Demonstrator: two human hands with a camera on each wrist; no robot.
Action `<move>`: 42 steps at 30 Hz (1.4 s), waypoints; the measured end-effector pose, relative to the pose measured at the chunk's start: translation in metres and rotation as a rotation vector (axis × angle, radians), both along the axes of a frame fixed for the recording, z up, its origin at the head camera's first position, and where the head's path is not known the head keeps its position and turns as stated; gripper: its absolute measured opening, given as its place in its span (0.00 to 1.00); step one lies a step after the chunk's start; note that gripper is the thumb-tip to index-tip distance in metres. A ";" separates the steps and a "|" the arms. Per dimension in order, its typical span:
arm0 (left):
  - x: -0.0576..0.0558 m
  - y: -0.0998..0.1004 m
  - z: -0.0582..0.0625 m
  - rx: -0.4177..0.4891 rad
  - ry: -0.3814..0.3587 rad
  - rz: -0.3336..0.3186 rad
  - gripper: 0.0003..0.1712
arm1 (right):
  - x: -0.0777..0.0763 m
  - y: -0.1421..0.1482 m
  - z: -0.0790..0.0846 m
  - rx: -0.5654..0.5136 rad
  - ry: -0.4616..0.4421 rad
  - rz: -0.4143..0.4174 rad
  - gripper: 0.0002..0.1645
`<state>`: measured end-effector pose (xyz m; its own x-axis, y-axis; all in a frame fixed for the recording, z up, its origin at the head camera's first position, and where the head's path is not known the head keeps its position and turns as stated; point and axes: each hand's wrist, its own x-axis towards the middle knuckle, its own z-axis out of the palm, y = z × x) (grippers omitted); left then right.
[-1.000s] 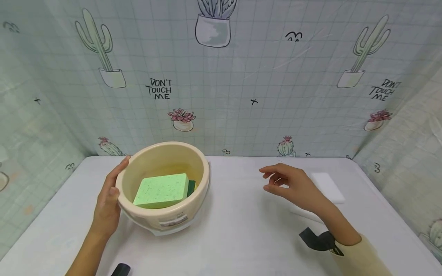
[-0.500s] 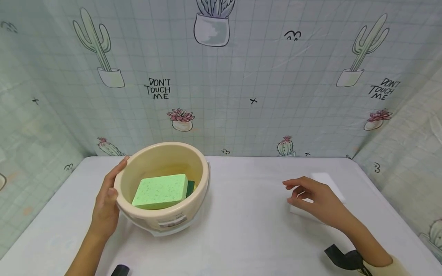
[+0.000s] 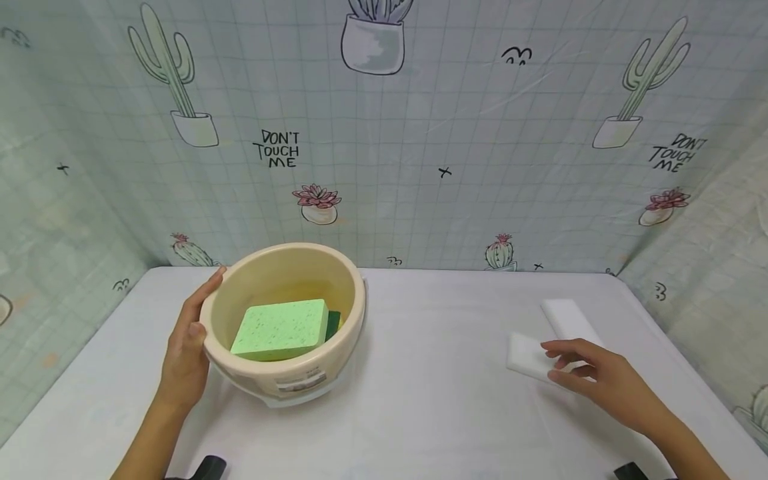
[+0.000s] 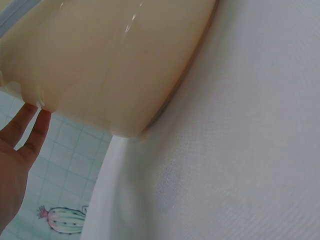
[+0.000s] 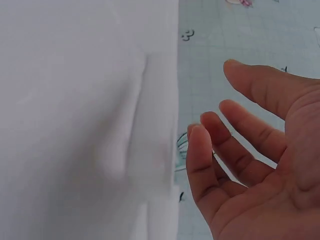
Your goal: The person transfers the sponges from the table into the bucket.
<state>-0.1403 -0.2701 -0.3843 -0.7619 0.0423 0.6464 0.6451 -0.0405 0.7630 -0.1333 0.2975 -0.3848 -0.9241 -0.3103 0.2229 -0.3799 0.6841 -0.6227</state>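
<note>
A cream plastic bucket (image 3: 312, 371) stands tilted at the left of the table, its mouth facing me. Inside lies a light green sponge (image 3: 282, 331), with a second dark green and yellow sponge (image 3: 333, 323) partly hidden behind it. My left hand (image 3: 185, 353) rests against the bucket's left side, straight fingers (image 4: 37, 132) touching the outer wall in the left wrist view. Two flat white foam-like blocks lie at the right, a nearer block (image 3: 525, 355) and a farther block (image 3: 569, 320). My right hand (image 3: 609, 380), loosely bent and holding nothing, hovers over the nearer block.
A white cloth covers the table (image 3: 420, 413). Behind and at both sides hangs a grid curtain (image 3: 384, 160) printed with cacti. The bucket's pale handle (image 3: 300, 401) hangs along its front. Dark wrist straps (image 3: 210, 468) show at the bottom edge.
My right hand has moved right and towards me, from beside the blocks to over the nearer one, baring more of both. The left hand and bucket stay in place.
</note>
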 end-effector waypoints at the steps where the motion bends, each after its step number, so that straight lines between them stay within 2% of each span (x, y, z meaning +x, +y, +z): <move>1: -0.001 0.001 0.000 -0.002 0.000 -0.001 0.33 | 0.003 0.003 -0.003 -0.005 -0.005 -0.013 0.22; 6: -0.002 0.002 0.000 0.001 0.009 -0.005 0.33 | 0.009 0.017 -0.014 -0.003 -0.032 -0.063 0.24; 12: -0.002 0.002 -0.003 0.026 0.034 -0.038 0.33 | 0.005 0.031 -0.021 -0.016 -0.072 -0.050 0.28; 16: 0.000 0.001 -0.005 0.041 0.011 -0.044 0.32 | 0.002 0.035 -0.023 -0.025 -0.072 -0.051 0.31; 20: 0.000 0.002 -0.004 0.047 0.005 -0.053 0.33 | 0.001 0.039 -0.026 -0.053 -0.132 -0.059 0.34; 29: -0.001 0.001 -0.001 0.029 -0.006 -0.034 0.32 | -0.004 0.042 -0.034 -0.107 -0.214 -0.057 0.41; 42: 0.001 0.004 0.000 0.058 -0.019 -0.026 0.31 | -0.002 0.038 -0.035 -0.055 -0.145 -0.024 0.39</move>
